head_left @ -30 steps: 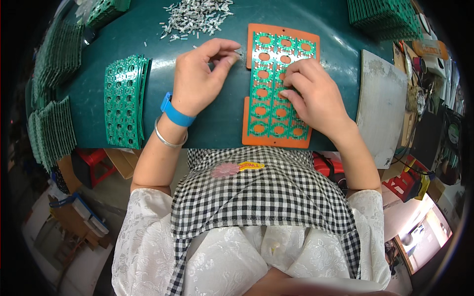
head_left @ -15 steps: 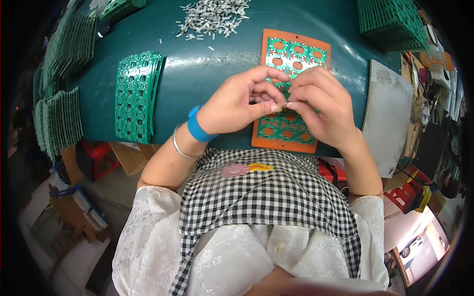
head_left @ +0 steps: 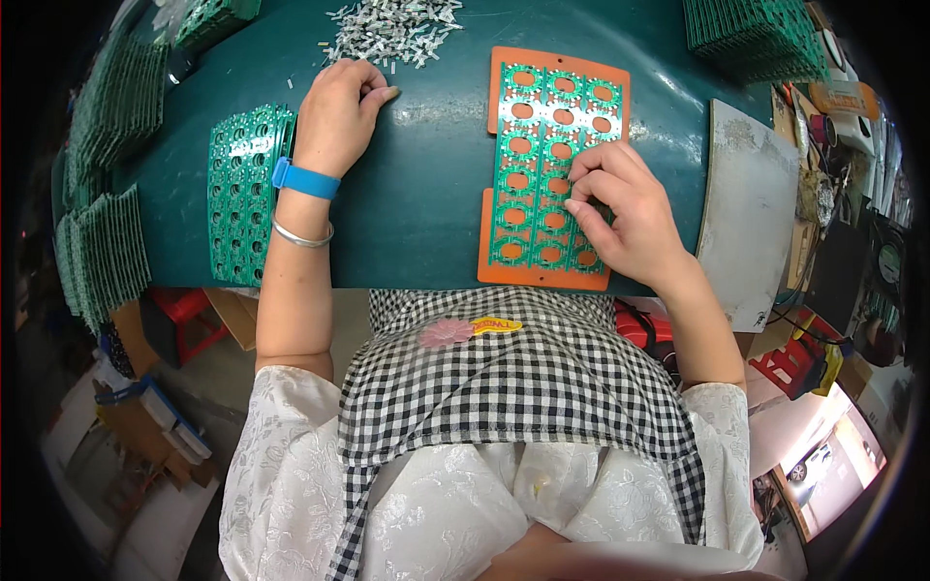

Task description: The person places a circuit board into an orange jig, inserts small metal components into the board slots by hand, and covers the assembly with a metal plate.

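Observation:
My left hand (head_left: 339, 111) is at the near edge of a heap of small clear-and-silver parts (head_left: 397, 31), fingers curled and thumb pointing right. Whatever its fingertips hold, if anything, is hidden. Over the right side of a green circuit board panel (head_left: 529, 168) hovers my right hand (head_left: 625, 208), its fingers bent in toward the thumb. Anything held there is too small to make out. The panel, with rows of oval holes, lies on an orange fixture plate (head_left: 490, 237).
A fanned stack of green panels (head_left: 232, 194) lies left of my left forearm. More panels stand stacked at the far left (head_left: 111, 116) and far right (head_left: 751, 44). A grey-white board (head_left: 751, 213) rests along the table's right edge.
My left hand has left my right hand above the panel and moved left and away to the heap. The right hand stays over the panel, fingertips lower and still bent.

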Demonstrator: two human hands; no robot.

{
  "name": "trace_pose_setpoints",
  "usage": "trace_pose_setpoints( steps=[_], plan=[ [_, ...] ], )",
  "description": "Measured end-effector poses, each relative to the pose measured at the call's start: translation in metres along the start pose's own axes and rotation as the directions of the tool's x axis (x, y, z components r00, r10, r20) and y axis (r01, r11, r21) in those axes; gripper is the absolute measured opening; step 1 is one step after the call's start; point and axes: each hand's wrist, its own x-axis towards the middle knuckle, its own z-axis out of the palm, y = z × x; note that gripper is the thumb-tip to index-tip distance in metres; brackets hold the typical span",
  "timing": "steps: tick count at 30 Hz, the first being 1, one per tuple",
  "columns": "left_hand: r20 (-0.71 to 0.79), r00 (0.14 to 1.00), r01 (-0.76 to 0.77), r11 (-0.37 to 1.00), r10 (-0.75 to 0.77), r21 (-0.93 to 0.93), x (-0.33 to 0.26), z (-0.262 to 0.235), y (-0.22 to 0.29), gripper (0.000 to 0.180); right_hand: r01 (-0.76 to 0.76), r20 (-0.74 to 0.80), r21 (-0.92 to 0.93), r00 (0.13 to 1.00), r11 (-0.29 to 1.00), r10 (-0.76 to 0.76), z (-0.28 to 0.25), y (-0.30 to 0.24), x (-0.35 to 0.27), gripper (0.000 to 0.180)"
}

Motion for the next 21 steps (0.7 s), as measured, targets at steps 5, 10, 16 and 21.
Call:
trace_pose_setpoints(
  steps=[5, 10, 16, 21],
  plan=[
    [0.000, 0.993, 0.120, 0.986, -0.120, -0.115, -0.001, -0.006, 0.016, 0.012, 0.038, -0.013, -0.040, 0.999, 0.998, -0.038, 0.004, 0.002, -0.003, 0.015],
    [0.009, 0.997, 0.081, 0.988, -0.081, -0.131, -0.001, -0.004, 0.016, 0.009, 0.049, -0.002, -0.048, 0.999, 0.998, -0.049, 0.004, 0.001, -0.003, 0.016],
    [-0.082, 0.996, -0.059, 0.985, 0.046, -0.161, -0.002, 0.001, 0.015, 0.011, 0.065, -0.009, -0.077, 0.998, 0.995, -0.066, 0.005, 0.000, -0.002, 0.017],
    [-0.062, 0.997, -0.064, 0.969, 0.051, -0.238, -0.002, -0.002, 0.026, 0.012, 0.091, 0.001, -0.135, 0.996, 0.987, -0.091, 0.008, 0.000, -0.001, 0.019]
  ],
)
